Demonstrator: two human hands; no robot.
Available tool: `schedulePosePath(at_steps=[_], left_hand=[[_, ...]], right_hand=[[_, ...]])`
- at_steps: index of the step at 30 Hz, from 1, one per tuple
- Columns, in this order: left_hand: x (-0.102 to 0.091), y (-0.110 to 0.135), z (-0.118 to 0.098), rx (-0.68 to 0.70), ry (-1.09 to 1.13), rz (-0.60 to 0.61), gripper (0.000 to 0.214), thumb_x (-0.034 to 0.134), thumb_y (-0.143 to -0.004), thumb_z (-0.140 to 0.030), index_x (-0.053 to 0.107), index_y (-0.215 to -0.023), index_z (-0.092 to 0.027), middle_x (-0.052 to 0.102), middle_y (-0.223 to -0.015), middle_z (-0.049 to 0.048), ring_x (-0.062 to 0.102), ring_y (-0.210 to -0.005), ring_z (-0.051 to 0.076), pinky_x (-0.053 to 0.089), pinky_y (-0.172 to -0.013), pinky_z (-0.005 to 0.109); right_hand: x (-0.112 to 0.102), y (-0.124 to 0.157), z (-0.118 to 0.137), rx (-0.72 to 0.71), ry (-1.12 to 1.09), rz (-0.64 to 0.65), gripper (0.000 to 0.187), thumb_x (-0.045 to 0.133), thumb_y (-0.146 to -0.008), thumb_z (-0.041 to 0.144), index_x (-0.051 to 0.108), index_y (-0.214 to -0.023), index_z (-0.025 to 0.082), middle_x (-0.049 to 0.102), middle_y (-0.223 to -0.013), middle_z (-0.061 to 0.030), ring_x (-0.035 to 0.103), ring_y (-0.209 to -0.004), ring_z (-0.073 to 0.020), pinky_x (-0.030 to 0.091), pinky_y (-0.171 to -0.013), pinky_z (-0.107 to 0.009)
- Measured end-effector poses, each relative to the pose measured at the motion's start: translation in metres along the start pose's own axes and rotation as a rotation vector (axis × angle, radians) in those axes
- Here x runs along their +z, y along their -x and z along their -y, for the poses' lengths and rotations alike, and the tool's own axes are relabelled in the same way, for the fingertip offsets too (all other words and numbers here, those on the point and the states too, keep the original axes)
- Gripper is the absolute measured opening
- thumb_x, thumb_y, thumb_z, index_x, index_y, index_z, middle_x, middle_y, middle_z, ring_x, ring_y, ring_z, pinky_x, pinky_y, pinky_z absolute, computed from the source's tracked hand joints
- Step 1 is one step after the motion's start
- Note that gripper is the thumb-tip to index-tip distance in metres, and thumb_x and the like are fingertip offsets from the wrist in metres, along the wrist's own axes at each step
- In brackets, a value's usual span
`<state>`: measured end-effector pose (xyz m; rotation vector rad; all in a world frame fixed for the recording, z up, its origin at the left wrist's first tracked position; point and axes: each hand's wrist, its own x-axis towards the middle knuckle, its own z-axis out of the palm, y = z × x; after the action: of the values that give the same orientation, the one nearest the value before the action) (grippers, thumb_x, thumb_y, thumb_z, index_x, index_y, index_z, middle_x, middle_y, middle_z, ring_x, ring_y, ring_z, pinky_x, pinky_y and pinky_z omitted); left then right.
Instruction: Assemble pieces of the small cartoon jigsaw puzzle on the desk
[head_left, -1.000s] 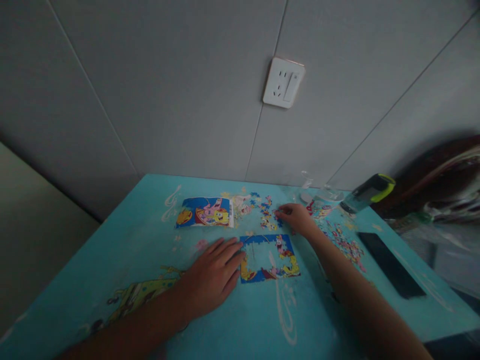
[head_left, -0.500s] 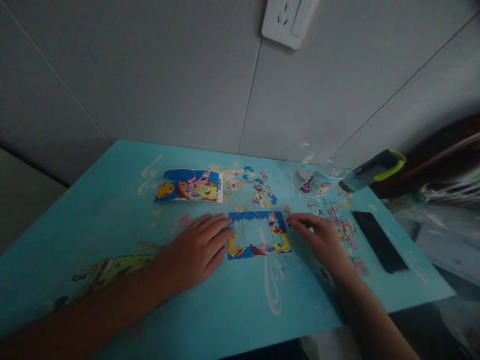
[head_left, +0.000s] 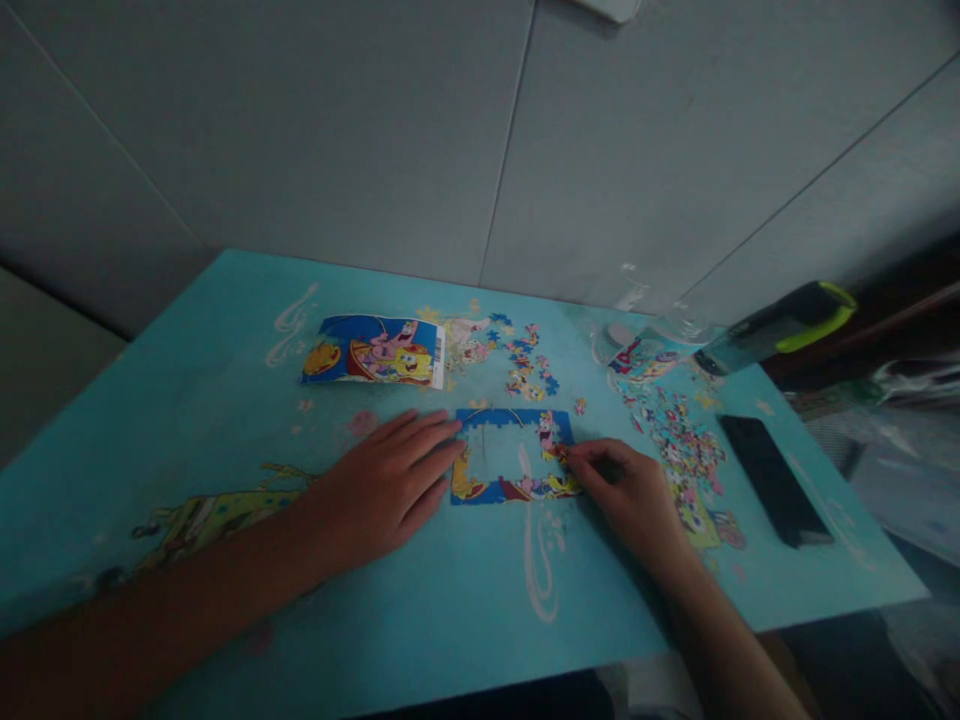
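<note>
A partly assembled jigsaw puzzle [head_left: 480, 492] lies on the table, its border joined around a hollow middle. My left hand [head_left: 390, 480] rests flat with fingers stretched out, fingertips on the puzzle's left edge. At the right edge, my right hand [head_left: 619, 485] is closed in a pinch on a small puzzle piece, mostly hidden by the fingertips. One loose piece [head_left: 580, 406] sits just above the top right corner. Behind the puzzle is the picture packet [head_left: 367, 350] with the same cartoon scene. Loose blue and pink pieces [head_left: 525, 365] are scattered to its right.
More small pieces [head_left: 682, 440] are heaped right of my right hand, beside a black phone [head_left: 776, 480]. Clear plastic packaging [head_left: 652, 350] and a dark bottle with a lime-green trim [head_left: 780, 325] stand at the back right. A grey wall [head_left: 337, 150] borders the blue table [head_left: 420, 620].
My right hand has moved slightly left and down, from beside the loose piece to the puzzle's right edge. My left hand stays at the left edge. The camera view has tilted down slightly.
</note>
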<state>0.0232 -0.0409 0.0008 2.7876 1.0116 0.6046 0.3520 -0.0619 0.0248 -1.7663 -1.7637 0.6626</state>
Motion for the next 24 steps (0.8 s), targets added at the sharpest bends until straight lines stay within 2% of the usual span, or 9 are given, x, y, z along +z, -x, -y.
schedulePosePath(at_steps=[6,11,18,24], left_hand=[[-0.0007,0.0009,0.0005,0.009,-0.002,0.003,0.042,0.052,-0.1,-0.021,0.056,-0.142,-0.017,0.052,-0.151,0.013,0.047,-0.143,0.03,0.04,-0.12,0.056],[-0.0011,-0.0001,-0.001,0.015,-0.031,0.002,0.042,0.05,-0.101,-0.022,0.055,-0.143,-0.017,0.052,-0.151,0.0126,0.045,-0.143,0.029,0.04,-0.119,0.056],[-0.0015,-0.0015,-0.0025,0.0,-0.02,-0.009,0.042,0.051,-0.101,-0.022,0.055,-0.142,-0.017,0.053,-0.15,0.0125,0.047,-0.142,0.03,0.041,-0.119,0.055],[-0.0002,-0.0022,-0.0016,0.002,-0.02,-0.002,0.042,0.053,-0.1,-0.021,0.056,-0.141,-0.018,0.054,-0.149,0.0123,0.048,-0.141,0.03,0.041,-0.118,0.056]], right_hand=[[0.0016,-0.0004,0.001,-0.021,0.04,0.011,0.017,0.067,-0.093,0.036,0.078,-0.099,0.025,0.078,-0.092,-0.004,0.07,-0.079,-0.0222,0.053,-0.072,-0.035],[0.0018,0.0001,0.0005,-0.041,0.016,0.017,0.017,0.067,-0.094,0.037,0.078,-0.101,0.026,0.078,-0.097,-0.0033,0.07,-0.082,-0.0216,0.052,-0.073,-0.034],[0.0028,-0.0013,-0.0022,-0.07,-0.021,-0.106,0.02,0.065,-0.095,0.04,0.075,-0.102,0.024,0.076,-0.093,-0.0032,0.065,-0.079,-0.0206,0.049,-0.07,-0.032],[0.0037,-0.0034,-0.0047,-0.063,-0.011,-0.121,0.022,0.064,-0.095,0.042,0.075,-0.104,0.024,0.076,-0.094,-0.0038,0.066,-0.081,-0.0216,0.049,-0.072,-0.033]])
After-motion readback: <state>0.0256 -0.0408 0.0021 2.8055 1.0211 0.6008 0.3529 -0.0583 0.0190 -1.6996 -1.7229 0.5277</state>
